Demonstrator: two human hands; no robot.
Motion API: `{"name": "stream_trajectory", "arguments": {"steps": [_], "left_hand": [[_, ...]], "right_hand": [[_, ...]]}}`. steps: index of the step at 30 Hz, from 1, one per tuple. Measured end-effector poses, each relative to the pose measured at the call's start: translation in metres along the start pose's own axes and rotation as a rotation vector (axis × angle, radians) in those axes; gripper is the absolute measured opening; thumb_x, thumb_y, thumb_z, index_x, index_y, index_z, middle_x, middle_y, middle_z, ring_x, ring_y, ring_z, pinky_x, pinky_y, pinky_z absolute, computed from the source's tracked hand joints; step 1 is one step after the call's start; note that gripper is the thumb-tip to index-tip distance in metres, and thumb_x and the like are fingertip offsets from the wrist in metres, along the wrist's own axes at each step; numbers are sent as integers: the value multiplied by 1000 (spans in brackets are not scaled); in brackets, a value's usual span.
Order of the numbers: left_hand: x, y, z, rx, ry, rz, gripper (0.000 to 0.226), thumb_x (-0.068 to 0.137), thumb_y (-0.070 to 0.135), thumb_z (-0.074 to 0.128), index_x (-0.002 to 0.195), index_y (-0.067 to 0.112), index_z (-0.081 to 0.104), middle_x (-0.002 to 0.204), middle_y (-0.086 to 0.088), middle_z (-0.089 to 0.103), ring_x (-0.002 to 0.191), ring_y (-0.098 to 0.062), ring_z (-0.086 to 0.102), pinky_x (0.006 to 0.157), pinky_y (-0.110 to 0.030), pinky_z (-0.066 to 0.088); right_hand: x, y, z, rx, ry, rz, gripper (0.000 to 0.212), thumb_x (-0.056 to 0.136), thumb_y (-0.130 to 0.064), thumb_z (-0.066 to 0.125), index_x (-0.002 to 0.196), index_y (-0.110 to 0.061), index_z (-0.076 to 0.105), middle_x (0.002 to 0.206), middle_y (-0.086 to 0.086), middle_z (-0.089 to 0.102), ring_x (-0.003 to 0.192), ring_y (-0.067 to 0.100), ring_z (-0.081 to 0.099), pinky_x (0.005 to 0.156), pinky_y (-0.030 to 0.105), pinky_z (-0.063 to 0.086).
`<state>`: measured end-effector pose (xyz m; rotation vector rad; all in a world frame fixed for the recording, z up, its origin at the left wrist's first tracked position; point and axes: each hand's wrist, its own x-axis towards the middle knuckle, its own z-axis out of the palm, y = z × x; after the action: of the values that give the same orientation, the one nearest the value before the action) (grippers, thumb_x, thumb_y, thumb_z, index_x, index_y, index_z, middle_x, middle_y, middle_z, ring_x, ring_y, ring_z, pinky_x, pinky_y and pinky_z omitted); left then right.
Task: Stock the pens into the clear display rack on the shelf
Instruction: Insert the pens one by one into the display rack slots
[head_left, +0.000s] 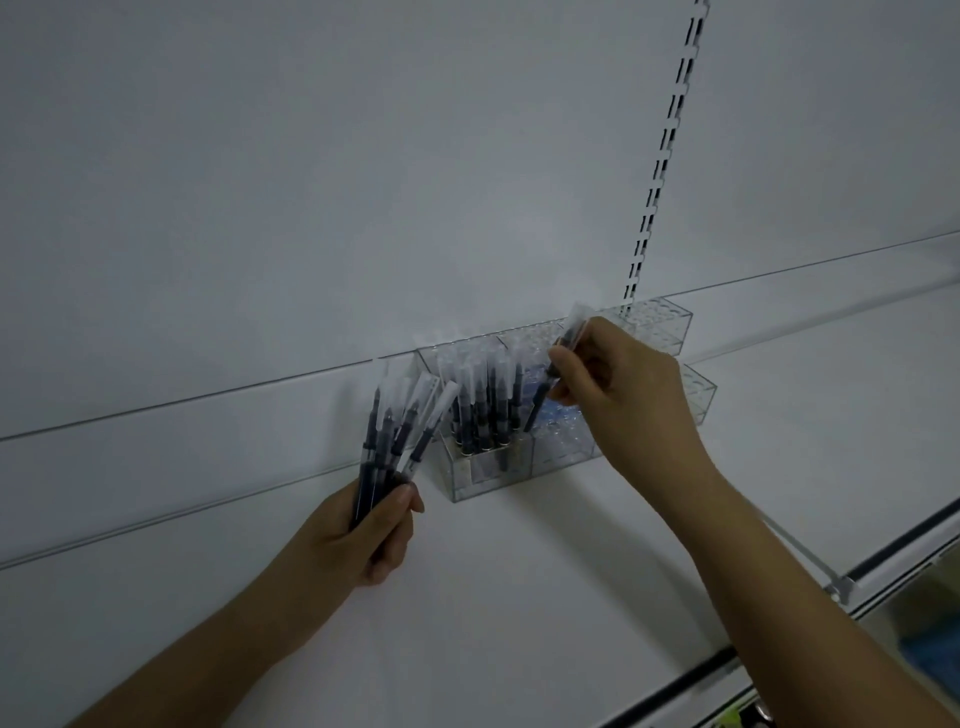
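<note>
Left hand (371, 530) gripping a fanned bunch of slim dark pens (400, 431) with frosted caps, clear tiered plastic rack (483, 475) on smooth white shelf (519, 597), left compartment filled, right hand (618, 395) pinching one tilted pen (558, 371) over open holes, slotted upright (665, 156)

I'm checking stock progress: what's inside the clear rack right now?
The clear rack holds a cluster of upright dark pens at its left end. The right hand covers part of the middle, so the holes there can't be judged.

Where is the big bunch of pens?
In the head view, the bunch of pens is fanned out in the left hand, left of centre, just left of the clear rack on the shelf.
</note>
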<state>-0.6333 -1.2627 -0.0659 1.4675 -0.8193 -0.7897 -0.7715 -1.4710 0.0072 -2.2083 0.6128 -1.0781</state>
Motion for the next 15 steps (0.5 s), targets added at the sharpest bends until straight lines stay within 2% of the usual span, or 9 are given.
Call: {"name": "stream_trajectory", "arguments": {"steps": [2, 5, 6, 11, 13, 15], "left_hand": [[0, 0, 0, -7, -7, 7, 34, 91, 37, 53, 94, 3, 57, 57, -3, 45, 46, -12, 36, 43, -19, 32], [0, 0, -1, -9, -27, 27, 30, 89, 33, 51, 97, 4, 57, 59, -4, 44, 46, -12, 35, 42, -19, 30], [0, 0, -1, -16, -32, 31, 30, 90, 32, 51, 97, 4, 56, 60, -4, 44, 46, -12, 35, 42, -20, 30], [1, -1, -1, -45, -34, 27, 28, 94, 31, 54, 98, 3, 56, 60, -2, 44, 46, -11, 36, 41, -19, 29], [3, -4, -2, -49, -41, 33, 28, 91, 31, 54, 98, 4, 58, 61, -3, 43, 46, -11, 36, 42, -19, 30], [2, -4, -2, -44, -45, 49, 27, 89, 31, 52, 98, 7, 60, 61, -5, 42, 47, -11, 36, 42, -19, 30]], "right_hand": [[5, 2, 3, -65, -59, -26, 22, 97, -26, 60, 81, -12, 56, 70, -4, 71, 66, -3, 68, 68, 21, 54], [9, 9, 16, -182, -245, -13, 23, 96, -29, 61, 81, -12, 59, 75, 4, 72, 71, 14, 71, 72, 38, 57], [8, 12, 21, -214, -282, -10, 26, 96, -30, 61, 80, -10, 59, 75, 6, 71, 72, 19, 71, 73, 40, 57], [4, 17, 24, -235, -254, 12, 30, 94, -35, 63, 78, -10, 60, 71, 4, 70, 68, 19, 70, 71, 38, 57], [-2, 18, 23, -246, -244, 36, 30, 92, -42, 64, 85, -13, 65, 74, 1, 70, 71, 15, 68, 73, 33, 56], [-14, 16, 22, -232, -167, 70, 33, 89, -50, 63, 90, -17, 67, 73, -6, 69, 70, 8, 66, 71, 26, 53]]}}
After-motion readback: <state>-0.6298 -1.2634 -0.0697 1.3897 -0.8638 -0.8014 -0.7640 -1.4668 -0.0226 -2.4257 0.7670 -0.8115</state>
